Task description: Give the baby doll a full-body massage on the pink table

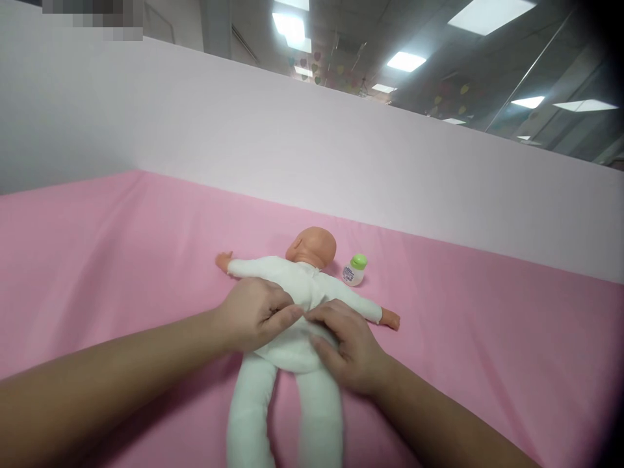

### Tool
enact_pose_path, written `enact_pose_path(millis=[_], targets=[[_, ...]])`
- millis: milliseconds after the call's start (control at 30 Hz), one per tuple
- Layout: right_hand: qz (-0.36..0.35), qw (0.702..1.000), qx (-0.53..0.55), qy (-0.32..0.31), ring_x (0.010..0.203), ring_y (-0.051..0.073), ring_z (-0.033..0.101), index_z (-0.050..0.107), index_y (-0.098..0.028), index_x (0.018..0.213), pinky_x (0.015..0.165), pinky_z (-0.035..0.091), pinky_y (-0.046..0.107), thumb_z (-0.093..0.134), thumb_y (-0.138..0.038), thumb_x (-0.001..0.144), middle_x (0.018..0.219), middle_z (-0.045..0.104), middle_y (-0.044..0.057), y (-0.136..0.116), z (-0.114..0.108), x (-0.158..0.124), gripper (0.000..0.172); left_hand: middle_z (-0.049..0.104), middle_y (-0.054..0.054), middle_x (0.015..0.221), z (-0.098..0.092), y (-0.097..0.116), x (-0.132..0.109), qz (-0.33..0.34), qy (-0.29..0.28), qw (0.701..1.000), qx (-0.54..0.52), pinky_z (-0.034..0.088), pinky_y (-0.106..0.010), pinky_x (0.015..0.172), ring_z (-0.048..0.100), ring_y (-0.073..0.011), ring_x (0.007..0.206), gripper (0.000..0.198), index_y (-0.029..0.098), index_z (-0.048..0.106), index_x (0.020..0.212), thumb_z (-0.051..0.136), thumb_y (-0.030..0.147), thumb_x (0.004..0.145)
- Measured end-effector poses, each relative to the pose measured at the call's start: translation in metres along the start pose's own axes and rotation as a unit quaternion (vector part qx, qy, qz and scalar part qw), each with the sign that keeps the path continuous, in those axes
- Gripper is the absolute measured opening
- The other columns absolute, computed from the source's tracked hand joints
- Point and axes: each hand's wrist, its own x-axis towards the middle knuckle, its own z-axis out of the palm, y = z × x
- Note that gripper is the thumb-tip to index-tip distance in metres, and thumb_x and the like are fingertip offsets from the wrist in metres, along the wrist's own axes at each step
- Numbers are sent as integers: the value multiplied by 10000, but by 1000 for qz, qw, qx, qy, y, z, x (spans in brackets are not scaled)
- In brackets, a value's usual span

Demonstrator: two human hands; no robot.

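Note:
A baby doll [287,276] in a white cloth suit lies on the pink sheet with arms spread and legs toward me. Its bare head [316,246] is turned, with an ear at the left side. My left hand [256,312] rests on the doll's torso, fingers curled under and thumb stretched toward the middle. What lies beneath those fingers is hidden. On the torso's right side lies my right hand [348,341], its fingers bent and its thumb apart from them. The fingertips of both hands come close together over the belly.
A small clear bottle [353,272] with a green cap stands beside the doll's head, above its right-side arm. The pink sheet [463,312] spreads around the doll. A white panel [341,149] rises behind it, with dark glass reflecting ceiling lights above.

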Motion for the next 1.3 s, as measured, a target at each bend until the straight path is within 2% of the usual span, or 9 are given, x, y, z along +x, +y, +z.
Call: enact_pose_path(millis=[100, 167, 233, 333, 500, 733, 967, 1167, 1300], targets=[[10, 1000, -3, 26, 851, 210, 654, 663, -247, 1077, 797, 551, 394, 530, -252, 999, 920, 710, 29, -1, 1, 2, 154, 632, -34, 664, 1, 5, -2, 72, 58, 994, 62, 443, -352, 641, 573, -184, 633, 334, 175, 706, 795, 513, 361, 995], [9, 998, -25, 57, 887, 217, 653, 655, -249, 1070, 825, 547, 402, 565, -246, 985, 939, 713, 30, 1, 3, 2, 124, 683, -61, 786, 3, 8, -2, 117, 106, 983, 92, 483, -382, 720, 603, -214, 740, 195, 168, 726, 933, 563, 274, 943], [9, 996, -48, 81, 967, 241, 643, 644, -246, 1096, 882, 540, 429, 614, -235, 948, 1002, 712, 46, 2, 5, 2, 151, 716, -94, 977, 6, 8, -1, 137, 122, 979, 93, 508, -422, 856, 629, -250, 917, 226, 161, 711, 1081, 576, 213, 907], [18, 996, -56, 66, 1050, 264, 622, 641, -243, 1141, 944, 526, 463, 614, -218, 937, 1089, 701, 66, 3, 7, 4, 207, 707, -98, 1076, 10, 7, 1, 102, 68, 989, 78, 498, -449, 947, 626, -267, 1023, 266, 172, 692, 1146, 575, 218, 912], [31, 999, -41, 18, 1092, 253, 613, 660, -243, 1144, 993, 515, 467, 560, -211, 982, 1134, 694, 64, 5, 8, 6, 193, 700, -78, 990, 12, 4, 5, 30, -9, 997, 70, 500, -456, 914, 632, -262, 957, 219, 184, 709, 1072, 552, 260, 940], [12, 995, -73, 59, 1273, 284, 553, 610, -230, 1339, 1129, 451, 518, 590, -235, 962, 1326, 648, 95, 7, 10, 5, 378, 670, -128, 1231, 16, 1, 0, 50, 70, 992, 97, 453, -502, 1053, 579, -308, 1165, 399, 145, 642, 1297, 581, 272, 924], [48, 995, -86, 0, 1346, 275, 530, 593, -225, 1411, 1170, 449, 525, 538, -324, 1027, 1410, 631, 92, 14, 13, 2, 400, 671, -108, 1225, 19, -1, 2, -12, 3, 996, 84, 462, -487, 1055, 594, -293, 1138, 388, 167, 663, 1286, 597, 299, 927], [46, 992, -115, 19, 1426, 293, 464, 534, -212, 1489, 1215, 402, 543, 544, -345, 1021, 1521, 545, 106, 14, 14, 1, 487, 592, -148, 1412, 22, -1, -2, -8, 42, 993, 109, 405, -518, 1138, 519, -329, 1288, 519, 134, 599, 1404, 595, 325, 921], [65, 992, -107, -12, 1451, 291, 452, 525, -221, 1503, 1219, 404, 542, 517, -373, 1038, 1544, 534, 97, 16, 14, 2, 490, 589, -151, 1433, 23, -2, -2, -20, 31, 993, 112, 399, -527, 1148, 513, -336, 1310, 525, 141, 595, 1413, 580, 359, 936]])
